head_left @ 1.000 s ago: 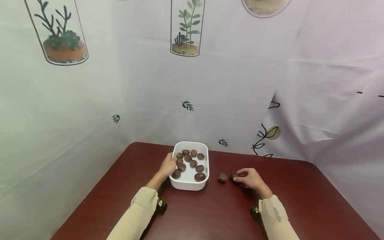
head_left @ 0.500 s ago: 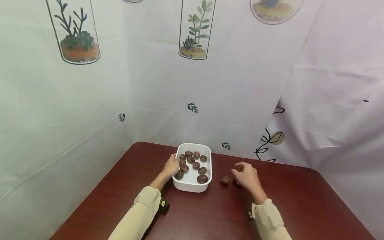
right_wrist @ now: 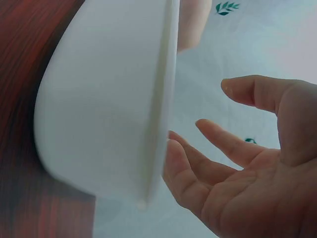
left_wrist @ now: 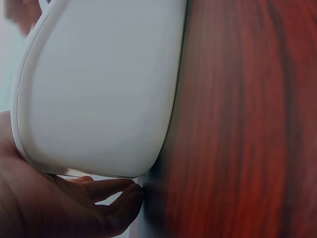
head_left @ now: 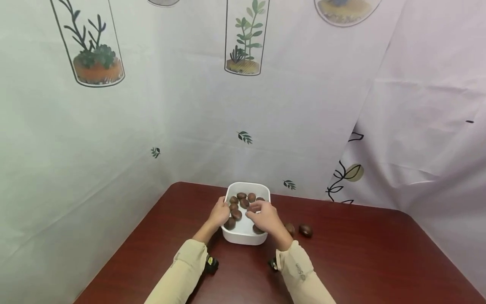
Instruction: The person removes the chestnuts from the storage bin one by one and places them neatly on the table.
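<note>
The white tub (head_left: 247, 236) stands on the red-brown table (head_left: 360, 257), its long axis running away from the person, toward the curtain (head_left: 190, 118). Dark brown chestnuts (head_left: 243, 202) lie inside it.

The left hand (head_left: 219, 213) is at the tub's left rim; in the left wrist view its fingers (left_wrist: 106, 191) curl under the edge of the tub wall (left_wrist: 99, 89), so it holds the tub by that side. The right hand (head_left: 265, 217) hangs over the tub's right half, above the nuts. In the right wrist view its fingers (right_wrist: 233, 148) are spread and relaxed, with the palm bare — it grips nothing that I can see, and whether a fingertip touches a nut below cannot be told.

So both hands are close together at the tub, left on the rim and right over the inside. Two more chestnuts lie on the table to the right of the tub — one (head_left: 290, 229) just beside the right wrist, the other (head_left: 305, 230) a little further right. They are on the right hand's side, and the left hand is well apart from them.
</note>
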`<action>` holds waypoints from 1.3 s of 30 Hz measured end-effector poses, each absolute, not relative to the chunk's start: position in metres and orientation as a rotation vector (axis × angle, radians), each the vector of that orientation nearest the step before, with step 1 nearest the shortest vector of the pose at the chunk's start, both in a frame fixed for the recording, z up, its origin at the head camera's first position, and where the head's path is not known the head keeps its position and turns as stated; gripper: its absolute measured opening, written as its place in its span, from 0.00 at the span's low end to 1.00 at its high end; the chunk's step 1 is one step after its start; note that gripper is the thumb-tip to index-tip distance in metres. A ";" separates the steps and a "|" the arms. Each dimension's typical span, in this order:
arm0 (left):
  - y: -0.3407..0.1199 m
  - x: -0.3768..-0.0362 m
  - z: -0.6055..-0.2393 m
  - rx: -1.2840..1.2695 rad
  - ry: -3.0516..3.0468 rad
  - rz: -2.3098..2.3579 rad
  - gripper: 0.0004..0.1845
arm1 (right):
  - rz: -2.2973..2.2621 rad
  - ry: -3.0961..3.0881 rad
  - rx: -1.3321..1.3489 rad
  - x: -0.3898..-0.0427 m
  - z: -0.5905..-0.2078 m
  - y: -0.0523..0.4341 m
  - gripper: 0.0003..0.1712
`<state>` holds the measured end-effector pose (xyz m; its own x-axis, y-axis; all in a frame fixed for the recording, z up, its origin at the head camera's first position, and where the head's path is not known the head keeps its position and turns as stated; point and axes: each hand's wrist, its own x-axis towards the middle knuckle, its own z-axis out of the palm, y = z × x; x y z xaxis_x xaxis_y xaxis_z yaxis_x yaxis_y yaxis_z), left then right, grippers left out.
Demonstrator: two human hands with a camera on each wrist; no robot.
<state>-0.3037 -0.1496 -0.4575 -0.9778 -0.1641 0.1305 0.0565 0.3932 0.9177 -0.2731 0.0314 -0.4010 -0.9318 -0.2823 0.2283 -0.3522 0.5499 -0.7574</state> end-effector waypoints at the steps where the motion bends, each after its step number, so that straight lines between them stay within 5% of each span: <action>1: -0.149 -0.303 -0.457 0.101 -2.452 -1.616 0.23 | 1.350 -2.701 0.568 -0.275 -0.401 0.027 0.17; 10: -0.148 -0.304 -0.458 0.129 -2.460 -1.606 0.22 | 1.444 -2.805 0.517 -0.283 -0.414 -0.005 0.21; 20: -0.143 -0.304 -0.459 0.110 -2.450 -1.655 0.22 | 1.794 -2.853 0.454 -0.285 -0.427 -0.019 0.04; 34: -0.148 -0.305 -0.460 0.112 -2.466 -1.636 0.22 | 1.938 -2.827 0.578 -0.294 -0.440 -0.018 0.05; 39: -0.152 -0.307 -0.459 0.121 -2.483 -1.603 0.23 | 1.947 -2.781 0.527 -0.292 -0.431 -0.014 0.12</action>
